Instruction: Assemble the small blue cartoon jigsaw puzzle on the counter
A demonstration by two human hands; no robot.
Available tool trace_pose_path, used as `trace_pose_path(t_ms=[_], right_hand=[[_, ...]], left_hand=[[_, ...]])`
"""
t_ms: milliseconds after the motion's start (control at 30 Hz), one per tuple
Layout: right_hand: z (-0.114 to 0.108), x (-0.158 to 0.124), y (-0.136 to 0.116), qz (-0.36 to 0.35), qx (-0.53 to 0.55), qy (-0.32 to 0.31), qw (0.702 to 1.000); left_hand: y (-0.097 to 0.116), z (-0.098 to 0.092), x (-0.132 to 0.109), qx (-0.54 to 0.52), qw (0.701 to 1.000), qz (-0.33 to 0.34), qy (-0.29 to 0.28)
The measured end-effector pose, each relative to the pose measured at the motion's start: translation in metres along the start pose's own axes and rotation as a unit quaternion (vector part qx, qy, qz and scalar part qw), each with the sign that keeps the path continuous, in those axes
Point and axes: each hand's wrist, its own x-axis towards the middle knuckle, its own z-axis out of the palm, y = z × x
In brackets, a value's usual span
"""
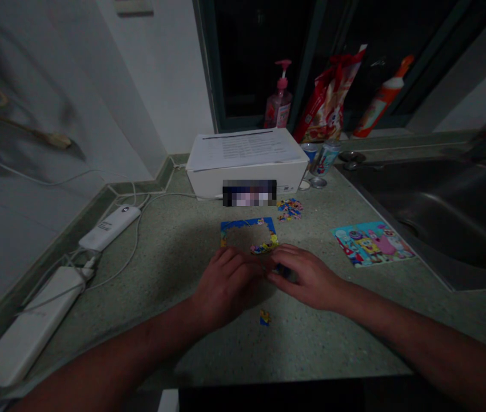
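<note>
A partly assembled jigsaw puzzle (249, 223) lies flat on the counter, its blue edge pieces framing a bare middle. Over its near edge my left hand (228, 281) rests with curled fingers, and whatever its fingertips grip is hidden. My right hand (307, 279) comes in from the other side, thumb and forefinger bent toward the left fingertips. Some dark blue puzzle shows between that thumb and forefinger; I cannot tell if it is held. One yellow-and-blue puzzle piece (265, 317) sits apart, nearer to me. Loose puzzle pieces (290, 209) form a small heap behind the puzzle.
A colourful cartoon picture sheet (374, 245) lies right, beside the metal sink (431, 212). Behind stands a white box (243, 171) with papers on top, near cans (326, 157). Power strips (32, 326) and cables run along the left. A pump bottle (278, 106) stands by the window.
</note>
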Motion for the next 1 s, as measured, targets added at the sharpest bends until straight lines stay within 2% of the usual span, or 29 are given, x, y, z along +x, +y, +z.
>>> trace_pose_path(t_ms=[100, 200, 333, 500, 1000], right_hand=[[-0.001, 0.002, 0.002, -0.005, -0.020, 0.031, 0.999], [-0.003, 0.003, 0.007, -0.006, -0.060, 0.036, 0.998], [-0.003, 0.004, 0.014, -0.016, -0.119, 0.023, 0.993], [0.001, 0.003, 0.018, -0.037, -0.146, 0.006, 0.989], [0.004, 0.003, 0.018, -0.045, -0.182, -0.038, 0.982]], left_hand=[[-0.009, 0.005, 0.000, -0.005, 0.998, -0.052, 0.023], [-0.022, 0.011, 0.000, -0.015, 0.992, -0.121, 0.032], [-0.036, 0.016, 0.001, -0.011, 0.985, -0.173, -0.009], [-0.041, 0.021, 0.003, 0.015, 0.983, -0.172, -0.057], [-0.041, 0.025, 0.005, 0.023, 0.979, -0.183, -0.091]])
